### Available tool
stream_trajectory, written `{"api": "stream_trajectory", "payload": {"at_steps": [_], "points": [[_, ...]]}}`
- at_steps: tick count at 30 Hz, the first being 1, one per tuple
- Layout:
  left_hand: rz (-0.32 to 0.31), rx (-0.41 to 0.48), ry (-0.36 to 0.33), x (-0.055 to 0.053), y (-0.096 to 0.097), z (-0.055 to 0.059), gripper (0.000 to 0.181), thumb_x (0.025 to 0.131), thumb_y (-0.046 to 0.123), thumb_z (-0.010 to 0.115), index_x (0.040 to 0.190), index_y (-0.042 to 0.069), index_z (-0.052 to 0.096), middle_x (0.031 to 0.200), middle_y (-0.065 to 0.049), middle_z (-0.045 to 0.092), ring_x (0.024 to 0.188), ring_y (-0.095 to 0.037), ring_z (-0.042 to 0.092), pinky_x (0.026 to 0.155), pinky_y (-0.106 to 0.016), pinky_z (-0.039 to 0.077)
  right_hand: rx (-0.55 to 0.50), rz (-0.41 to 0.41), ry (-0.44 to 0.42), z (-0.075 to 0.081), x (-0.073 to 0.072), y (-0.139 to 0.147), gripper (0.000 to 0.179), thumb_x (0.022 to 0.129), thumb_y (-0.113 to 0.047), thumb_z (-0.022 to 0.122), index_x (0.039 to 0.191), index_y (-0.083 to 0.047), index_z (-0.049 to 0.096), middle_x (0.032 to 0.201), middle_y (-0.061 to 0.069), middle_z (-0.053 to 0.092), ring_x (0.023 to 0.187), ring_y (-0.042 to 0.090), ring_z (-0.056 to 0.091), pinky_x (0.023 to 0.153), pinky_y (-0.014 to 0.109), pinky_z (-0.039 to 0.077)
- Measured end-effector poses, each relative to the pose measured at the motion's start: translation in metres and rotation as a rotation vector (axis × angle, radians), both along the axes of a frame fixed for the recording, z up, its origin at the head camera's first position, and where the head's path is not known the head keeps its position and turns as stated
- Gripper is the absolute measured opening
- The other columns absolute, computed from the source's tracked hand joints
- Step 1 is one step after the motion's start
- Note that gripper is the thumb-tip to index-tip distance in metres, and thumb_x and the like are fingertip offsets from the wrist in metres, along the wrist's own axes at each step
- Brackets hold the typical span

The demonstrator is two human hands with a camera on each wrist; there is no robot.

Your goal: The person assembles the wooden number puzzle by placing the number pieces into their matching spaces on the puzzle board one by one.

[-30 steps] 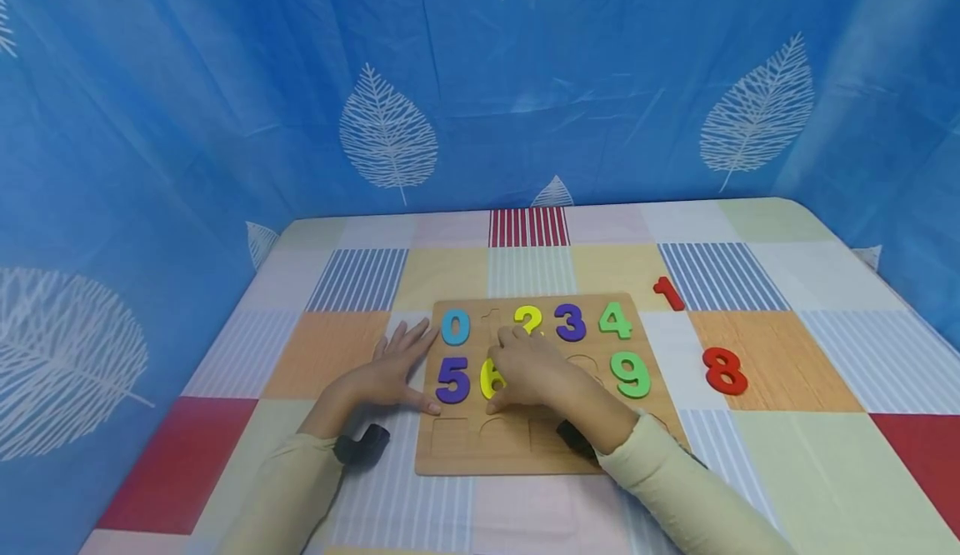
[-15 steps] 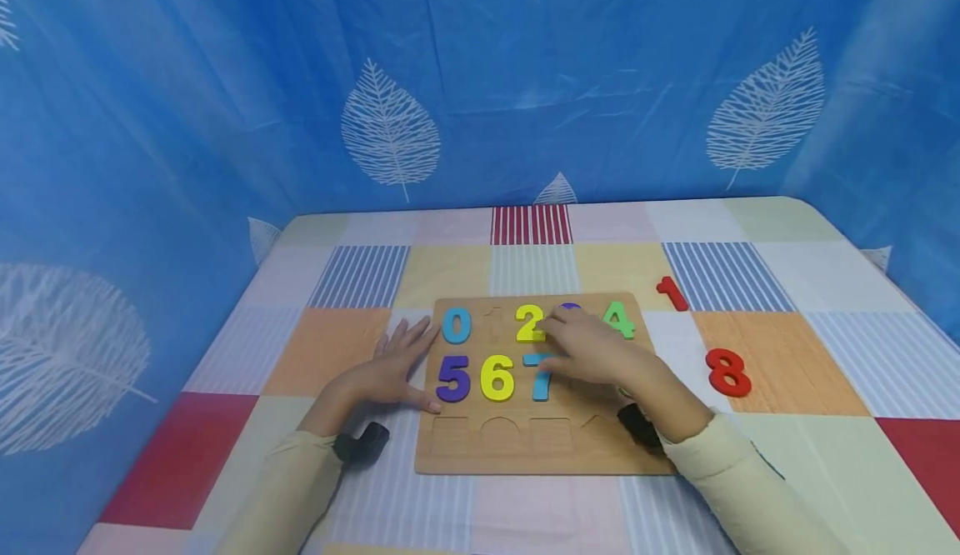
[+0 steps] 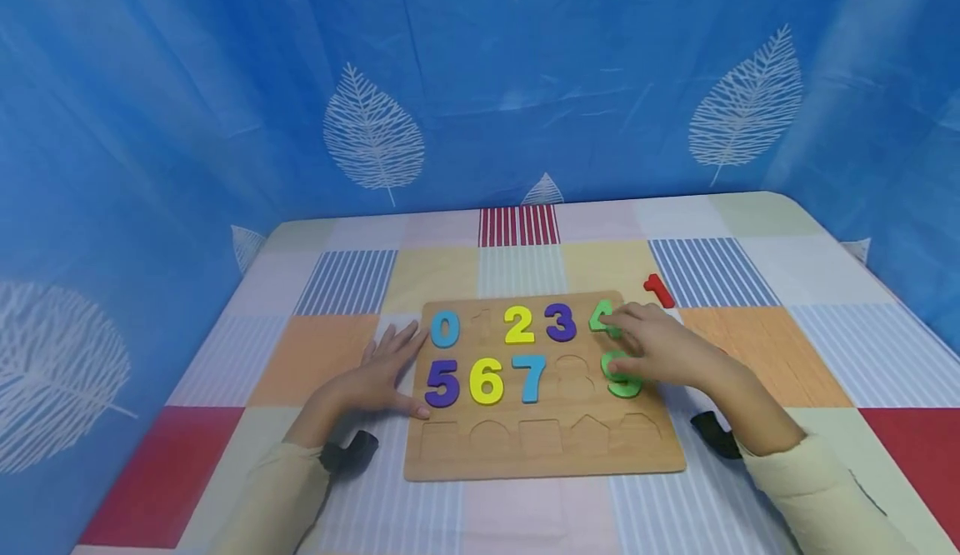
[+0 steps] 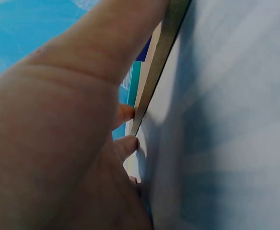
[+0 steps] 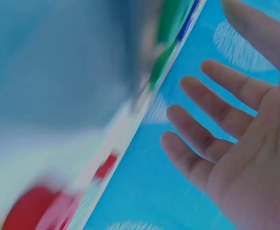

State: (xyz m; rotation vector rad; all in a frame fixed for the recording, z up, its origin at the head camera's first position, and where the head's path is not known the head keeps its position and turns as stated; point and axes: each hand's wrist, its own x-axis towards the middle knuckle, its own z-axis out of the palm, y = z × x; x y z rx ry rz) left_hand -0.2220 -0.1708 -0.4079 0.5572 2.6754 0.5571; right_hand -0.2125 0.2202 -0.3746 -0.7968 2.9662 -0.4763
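Note:
A wooden number puzzle board (image 3: 480, 455) lies on the table. Set in it are the blue 0 (image 3: 446, 329), yellow 2 (image 3: 519, 325), purple 3 (image 3: 561, 322), purple 5 (image 3: 442, 383), yellow 6 (image 3: 487, 382) and blue 7 (image 3: 530, 377). My left hand (image 3: 375, 380) rests with spread fingers along the board's left edge. Over the board's right side, my right hand (image 3: 667, 348) holds nothing and partly covers the green 4 (image 3: 602, 315) and green 9 (image 3: 624, 387). In the right wrist view its fingers are apart and gently bent. A red 1 (image 3: 659, 290) lies beyond the board's top right corner.
Bare recesses show for the 1 (image 3: 481, 322), the 8 (image 3: 575, 378) and along the bottom row. My right arm hides the red 8 in the head view; a blurred red shape (image 5: 32, 208) appears in the right wrist view. A blue curtain (image 3: 525, 80) hangs behind the patchwork tablecloth.
My right hand has left the middle of the board and moved right, uncovering the 6, 7, 2 and 3 and hiding the red 8. My left hand has stayed at the board's edge.

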Motion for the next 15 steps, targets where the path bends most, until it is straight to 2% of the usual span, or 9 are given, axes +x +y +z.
{"api": "stream_trajectory", "payload": {"at_steps": [3,6,10,13,15], "points": [[-0.005,0.007,0.002,0.001,0.001,-0.001,0.114,0.062,0.058,0.074,0.148,0.014,0.013,0.155,-0.012,0.003,0.139,-0.039,-0.011,0.109,-0.059,-0.007,0.005,-0.039,-0.015,-0.003,0.009,0.027,0.063,0.073,-0.032,0.075,0.124,-0.002,0.053,0.119,0.018,0.054,0.111,0.039,0.046,0.089,0.057,0.041],[-0.004,0.017,0.001,0.002,0.001,-0.001,0.114,0.062,0.058,0.074,0.147,0.014,0.013,0.155,-0.012,0.003,0.139,-0.039,-0.011,0.109,-0.06,-0.007,0.017,-0.107,-0.073,-0.005,0.019,0.051,0.071,0.069,-0.037,0.076,0.127,-0.004,0.05,0.124,0.021,0.05,0.112,0.042,0.04,0.087,0.06,0.04],[0.013,0.009,0.005,0.002,0.001,0.0,0.115,0.061,0.058,0.074,0.147,0.014,0.014,0.155,-0.011,0.003,0.139,-0.039,-0.011,0.109,-0.059,-0.007,0.034,-0.199,-0.148,-0.007,0.026,0.075,0.081,0.065,-0.042,0.077,0.13,-0.005,0.046,0.126,0.024,0.044,0.106,0.041,0.038,0.076,0.054,0.049],[0.027,0.002,0.004,0.001,0.001,-0.001,0.115,0.06,0.059,0.074,0.148,0.015,0.014,0.155,-0.011,0.003,0.139,-0.038,-0.011,0.109,-0.058,-0.007,0.038,-0.227,-0.17,-0.008,0.028,0.085,0.086,0.062,-0.043,0.079,0.13,-0.004,0.045,0.125,0.025,0.043,0.103,0.041,0.038,0.07,0.05,0.051],[0.03,0.002,0.001,0.0,0.002,-0.002,0.115,0.06,0.06,0.073,0.148,0.016,0.013,0.155,-0.01,0.003,0.139,-0.037,-0.011,0.109,-0.058,-0.008,0.041,-0.236,-0.173,-0.009,0.028,0.089,0.087,0.061,-0.044,0.079,0.13,-0.004,0.044,0.125,0.025,0.044,0.103,0.041,0.038,0.071,0.051,0.051]]}}
